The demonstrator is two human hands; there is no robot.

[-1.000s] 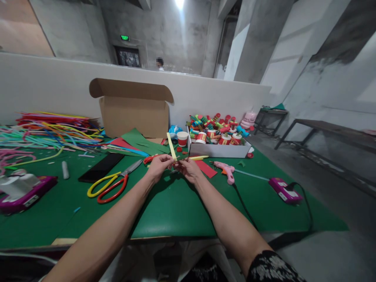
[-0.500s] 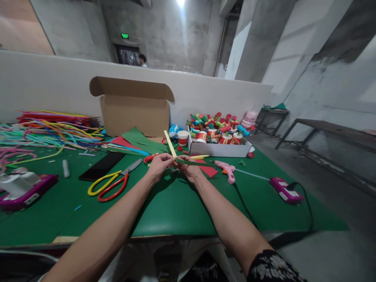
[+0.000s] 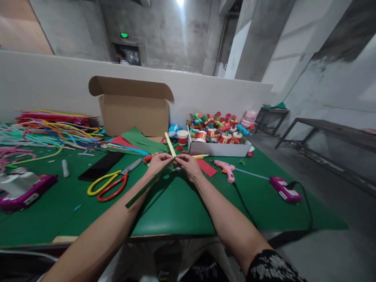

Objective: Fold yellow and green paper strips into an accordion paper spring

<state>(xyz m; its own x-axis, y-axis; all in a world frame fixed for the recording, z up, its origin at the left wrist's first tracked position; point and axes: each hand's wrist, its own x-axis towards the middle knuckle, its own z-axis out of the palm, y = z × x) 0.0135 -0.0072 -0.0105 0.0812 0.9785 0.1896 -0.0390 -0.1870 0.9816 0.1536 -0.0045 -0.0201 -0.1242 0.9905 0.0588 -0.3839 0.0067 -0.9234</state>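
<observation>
My left hand (image 3: 159, 162) and my right hand (image 3: 188, 166) meet over the table, fingers pinched where two paper strips cross. The pale yellow paper strip (image 3: 169, 144) sticks up and away from the fingertips. From the same spot the dark green paper strip (image 3: 143, 189) slants down to the left, over my left forearm. The crossing itself is partly hidden by my fingers. Left of my hands lie large scissors (image 3: 119, 180) with one yellow and one red handle. To the right is a pink glue gun (image 3: 227, 169), beside a piece of red paper (image 3: 208, 167).
A white box (image 3: 219, 149) of decorated paper cups stands at the back right, near a single paper cup (image 3: 182, 138). An open cardboard box (image 3: 135, 115), coloured pipe cleaners (image 3: 55, 127), a phone (image 3: 101, 166) and purple power strips (image 3: 284, 190) lie around. The glue gun's cord hangs over the front edge.
The green strip has swung from pointing right to pointing down and left across my left forearm. My right fingers have shifted to pinch at the crossing. The yellow strip stays nearly in place.
</observation>
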